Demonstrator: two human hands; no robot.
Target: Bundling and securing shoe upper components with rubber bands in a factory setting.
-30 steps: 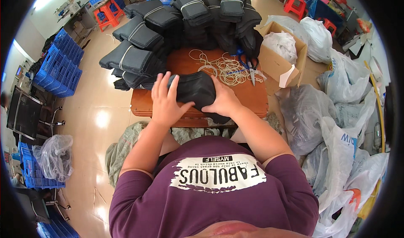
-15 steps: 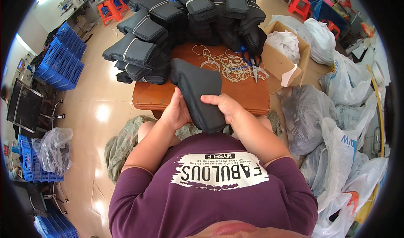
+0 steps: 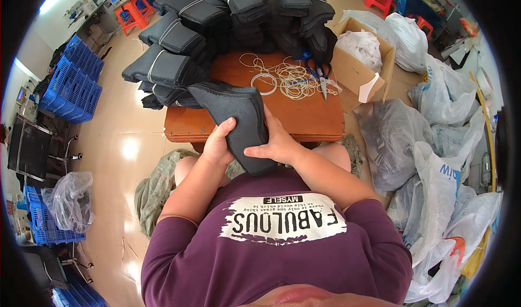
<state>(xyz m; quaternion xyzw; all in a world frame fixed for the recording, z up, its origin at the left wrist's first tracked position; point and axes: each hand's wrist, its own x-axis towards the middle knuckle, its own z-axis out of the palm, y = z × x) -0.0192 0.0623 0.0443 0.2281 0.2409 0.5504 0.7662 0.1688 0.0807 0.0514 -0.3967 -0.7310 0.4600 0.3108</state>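
Over the near edge of the brown wooden worktop, grasps a bent stack of black fabric-like sheets between left hand and right hand, thumbs on top, apparently to keep layers aligned.

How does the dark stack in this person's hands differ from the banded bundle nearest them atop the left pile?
The held stack shows no band; the banded bundle has a pale band around it. The held stack is between the left hand and right hand; the banded bundle lies untouched. Both are dark and layered.
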